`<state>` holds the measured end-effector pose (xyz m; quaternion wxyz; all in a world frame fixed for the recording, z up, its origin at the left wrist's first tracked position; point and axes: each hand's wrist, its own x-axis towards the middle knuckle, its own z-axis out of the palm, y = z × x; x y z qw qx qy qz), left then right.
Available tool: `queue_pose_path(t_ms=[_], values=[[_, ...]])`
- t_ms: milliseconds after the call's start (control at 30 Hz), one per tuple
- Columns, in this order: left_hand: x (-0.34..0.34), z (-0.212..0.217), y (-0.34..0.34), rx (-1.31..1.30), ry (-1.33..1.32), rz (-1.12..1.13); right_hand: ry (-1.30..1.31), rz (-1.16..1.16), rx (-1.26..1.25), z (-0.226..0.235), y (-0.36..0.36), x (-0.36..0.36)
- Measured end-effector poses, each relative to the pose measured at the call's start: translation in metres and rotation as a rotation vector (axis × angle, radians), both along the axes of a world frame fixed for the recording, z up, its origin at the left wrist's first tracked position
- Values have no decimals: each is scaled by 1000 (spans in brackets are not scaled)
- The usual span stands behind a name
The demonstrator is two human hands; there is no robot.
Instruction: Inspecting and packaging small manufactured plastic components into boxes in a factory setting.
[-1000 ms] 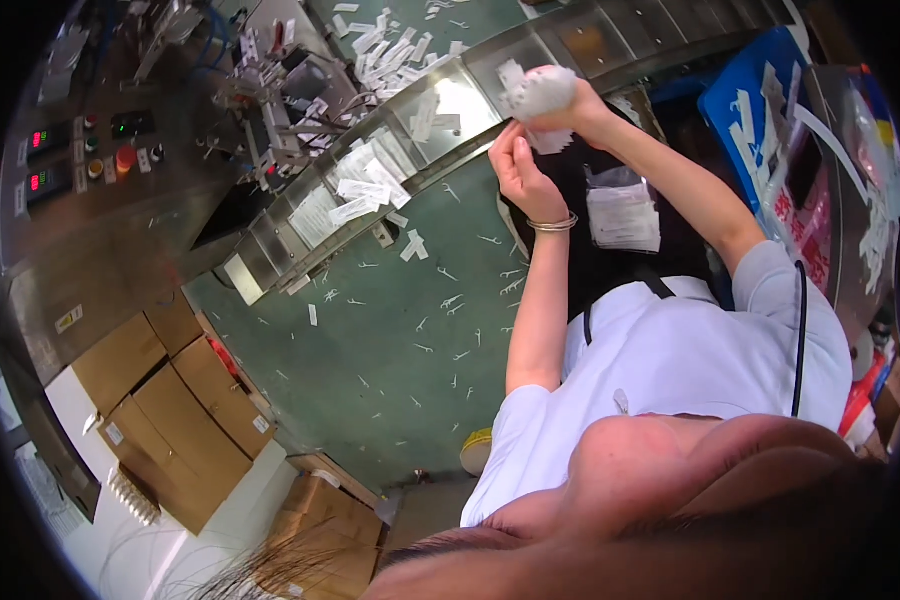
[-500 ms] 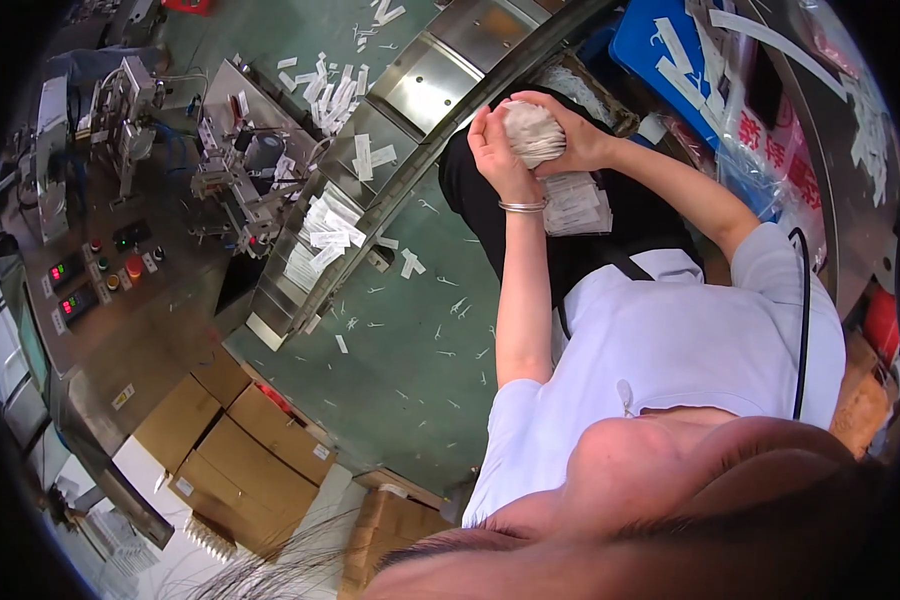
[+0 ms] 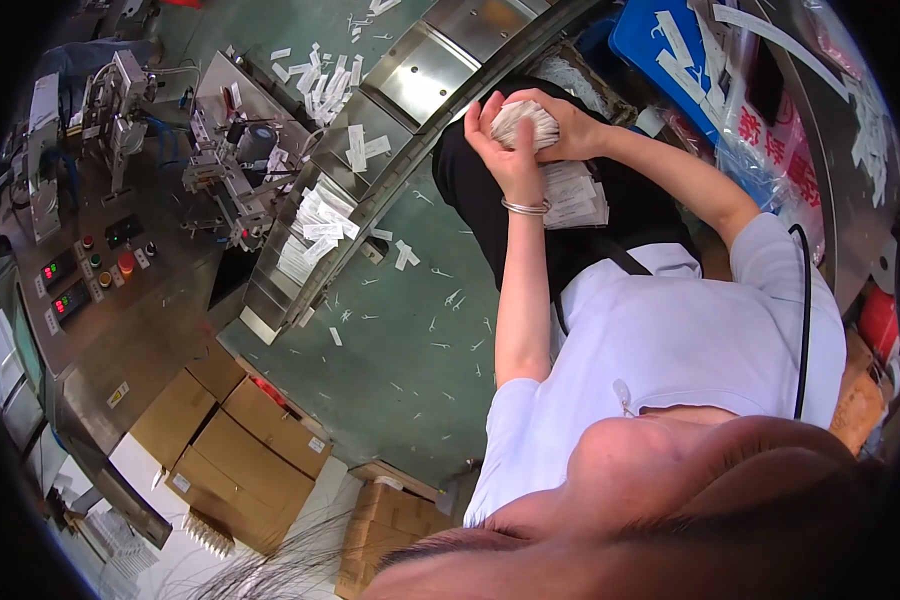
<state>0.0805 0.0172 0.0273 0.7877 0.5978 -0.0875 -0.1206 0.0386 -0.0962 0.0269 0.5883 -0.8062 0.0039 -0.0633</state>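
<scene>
A thick bundle of narrow white paper packets (image 3: 523, 122) is held up over my lap between both hands. My left hand (image 3: 507, 165) is curled round its left and near side, with the thumb across it. From the right, my right hand (image 3: 570, 128) wraps its far and right side, the fingers partly hidden behind the bundle. Just below them, a second pile of packets (image 3: 573, 197) lies on my dark-clothed thigh. A metal bangle (image 3: 525, 208) circles my left wrist.
Left of my knees runs a steel chute (image 3: 415, 85) with loose packets (image 3: 320, 225) in it. Beyond stands a machine with a control panel (image 3: 100, 262). Small white picks (image 3: 440, 272) litter the green floor. At right are a blue tray (image 3: 660, 60), plastic bags and cardboard boxes (image 3: 250, 470) lower left.
Both hands stay round the bundle, which has tilted and turned slightly. My left fingers have spread a little and its thumb now lies across the packets. The view has shifted slightly.
</scene>
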Motion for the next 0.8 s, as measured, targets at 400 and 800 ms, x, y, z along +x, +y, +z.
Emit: queue_pose_path(t_ms=[400,800], values=[[3,15,12,-494,408,-16,65,-33,118,6,0,1],[-107,2,51,793,-412,-121,397,-98,212,56,-36,-70]])
